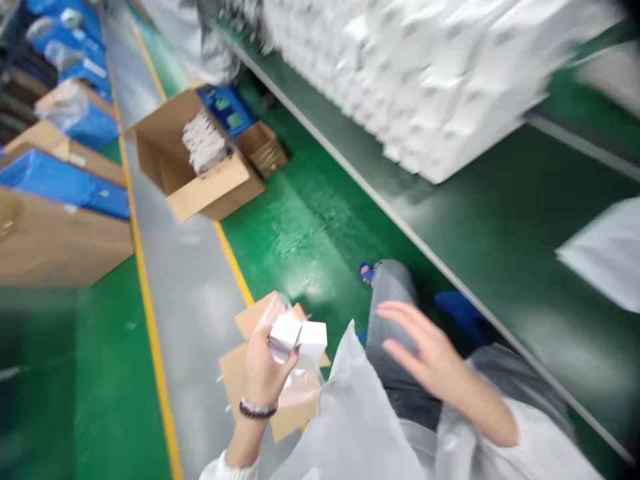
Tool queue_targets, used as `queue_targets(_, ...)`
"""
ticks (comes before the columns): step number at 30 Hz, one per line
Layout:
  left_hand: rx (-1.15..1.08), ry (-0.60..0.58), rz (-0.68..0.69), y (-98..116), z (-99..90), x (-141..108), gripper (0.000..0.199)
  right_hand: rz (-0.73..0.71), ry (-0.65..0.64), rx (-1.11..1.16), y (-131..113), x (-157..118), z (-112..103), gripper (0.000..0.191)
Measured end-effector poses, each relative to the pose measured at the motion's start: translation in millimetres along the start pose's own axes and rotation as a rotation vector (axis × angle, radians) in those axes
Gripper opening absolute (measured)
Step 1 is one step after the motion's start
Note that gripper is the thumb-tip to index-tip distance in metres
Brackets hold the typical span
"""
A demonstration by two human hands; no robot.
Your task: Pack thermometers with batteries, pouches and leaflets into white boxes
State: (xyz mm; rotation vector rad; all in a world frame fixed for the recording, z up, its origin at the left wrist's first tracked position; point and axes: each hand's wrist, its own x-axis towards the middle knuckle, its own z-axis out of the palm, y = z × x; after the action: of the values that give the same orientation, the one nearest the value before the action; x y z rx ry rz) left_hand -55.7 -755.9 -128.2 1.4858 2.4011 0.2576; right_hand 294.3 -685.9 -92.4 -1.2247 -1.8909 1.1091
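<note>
Over a green-painted factory floor, the person's left hand (263, 373) has its grip clamped on a small white folded carton (299, 338), fingers closed around one end and a beaded bracelet (257, 409) at the wrist. The carton's long axis runs roughly level across the view, tipped slightly up toward the right, with its free end pointing away from the hand. A crease or notch splits its top, though the exact shape is hard to read. Loose clear plastic film (300, 393) hangs from it, and a flattened piece of cardboard (260, 360) shows below and behind the hand.

The right hand (430, 360) is open, its fingers spread apart and empty, close over the thigh of the grey trousers (393, 293); slight blur hides whether it touches. A white smock (350, 413) covers the lap, and a blue shoe cover (463, 317) shows beyond the knee.

To the right, a green-topped bench (400, 213) carries a large stack of white packages (425, 80). Farther ahead, on the floor, stands an open cardboard box (200, 190) holding a bundle of white items (204, 141), with a smaller box (263, 148) just beside it. Blue-lined cartons (65, 180) line the far side of a yellow-edged grey walkway (190, 300).
</note>
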Motion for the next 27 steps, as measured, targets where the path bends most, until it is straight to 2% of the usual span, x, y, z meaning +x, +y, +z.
queue_targets(1,-0.061,0.013,0.127,32,-9.1,-4,0.069,-0.010,-0.049,0.008,-5,-14,-1,0.055)
queue_targets(3,-0.174,0.004,0.390,103,-21.6,-16,0.064,-0.019,-0.037,0.014,-13,-48,-12,0.086)
queue_targets(5,-0.232,-0.048,0.693,179,-26.4,-36,0.059,-0.019,0.090,-0.038,-19,-92,-38,0.095)
queue_targets(8,-0.268,-0.255,1.148,295,-20.4,-85,0.058,0.118,0.493,-0.195,-30,-176,-83,0.076)
queue_targets(11,-0.135,-0.514,1.464,400,0.4,-151,0.055,0.387,0.918,-0.183,-35,-256,-115,0.058)
queue_targets(13,-0.008,-0.612,1.638,455,21.1,-195,0.058,0.505,1.145,-0.017,-30,-291,-127,0.051)
queue_targets(15,0.077,-0.661,1.784,498,44.6,-231,0.063,0.537,1.369,0.168,-16,-309,-134,0.050)
queue_targets(17,0.119,-0.694,1.877,526,67.3,-254,0.064,0.518,1.563,0.292,5,-315,-139,0.054)
queue_targets(20,0.146,-0.728,1.948,546,92.8,-265,0.061,0.489,1.738,0.388,38,-318,-144,0.060)
queue_targets(22,0.139,-0.740,1.954,546,103.6,-259,0.058,0.477,1.776,0.430,54,-324,-147,0.063)
queue_targets(24,0.073,-0.772,1.911,535,111.6,-246,0.051,0.477,1.776,0.479,62,-334,-151,0.064)
queue_targets(27,-0.172,-0.873,1.742,510,121.8,-229,0.042,0.482,1.751,0.643,59,-351,-161,0.065)
